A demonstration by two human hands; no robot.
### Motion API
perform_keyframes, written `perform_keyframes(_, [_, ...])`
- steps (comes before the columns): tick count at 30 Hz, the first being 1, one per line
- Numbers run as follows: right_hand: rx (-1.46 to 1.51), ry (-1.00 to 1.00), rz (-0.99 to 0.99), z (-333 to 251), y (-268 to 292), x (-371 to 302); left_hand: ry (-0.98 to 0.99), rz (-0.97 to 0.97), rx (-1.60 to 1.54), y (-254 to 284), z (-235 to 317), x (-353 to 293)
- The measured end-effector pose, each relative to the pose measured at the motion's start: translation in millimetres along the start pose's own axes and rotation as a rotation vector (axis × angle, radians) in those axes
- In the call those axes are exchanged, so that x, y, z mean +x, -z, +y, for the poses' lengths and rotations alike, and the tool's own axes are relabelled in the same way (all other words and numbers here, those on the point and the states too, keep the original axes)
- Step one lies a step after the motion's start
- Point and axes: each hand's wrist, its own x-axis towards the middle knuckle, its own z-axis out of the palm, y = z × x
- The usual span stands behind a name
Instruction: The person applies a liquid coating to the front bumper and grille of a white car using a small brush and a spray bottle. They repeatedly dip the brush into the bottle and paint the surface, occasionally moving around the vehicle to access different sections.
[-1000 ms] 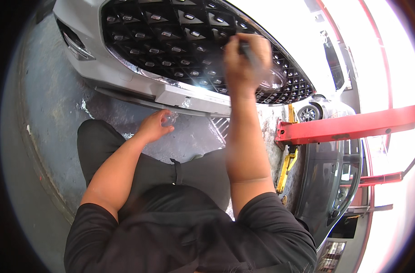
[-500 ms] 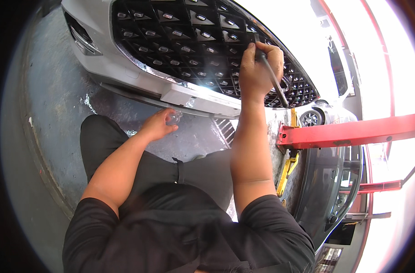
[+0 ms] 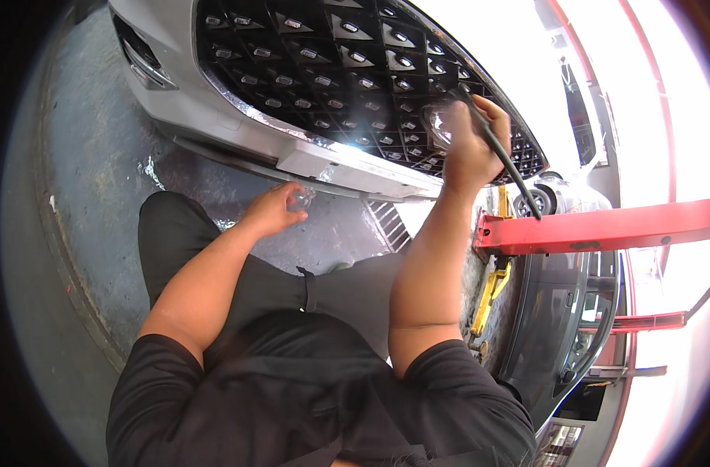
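My right hand (image 3: 477, 148) is closed around a slim, dark, long-handled tool (image 3: 512, 167). Its upper end points at the black grille (image 3: 335, 78) of a silver-white car, near the right part; I cannot make out the tip. The handle slants down to the right past my wrist. A round chrome badge (image 3: 439, 124) sits on the grille just left of that hand. My left hand (image 3: 273, 210) hovers over my lap below the bumper (image 3: 308, 161), fingers curled around a small clear cup-like container (image 3: 299, 199). Small shiny studs dot the grille's diamond pattern.
A red lift arm (image 3: 604, 228) juts in from the right, with a yellow metal part (image 3: 489, 296) beside it. Beyond stands a dark grey car (image 3: 553, 311). A floor grating (image 3: 390, 226) lies below the bumper on the grey-blue floor (image 3: 90, 163).
My right hand has moved right and slightly down along the grille with the tool, uncovering the badge. The left hand stays nearly still with the clear container.
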Motion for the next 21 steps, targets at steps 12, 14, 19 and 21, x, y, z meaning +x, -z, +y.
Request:
perform_keyframes(12, [-0.244,0.237,0.041,-3,-34,-7,-0.014,0.005,0.012,-3,-7,0])
perform_keyframes(14, [-0.247,0.149,0.066,5,-30,-1,-0.014,0.013,0.008,-3,-3,-2])
perform_keyframes(19, [-0.388,0.361,-0.061,-18,-37,-17,-0.015,-0.005,0.032,2,5,-4])
perform_keyframes(21, [-0.327,0.291,0.031,-3,-30,-1,-0.013,-0.006,0.028,1,6,-5])
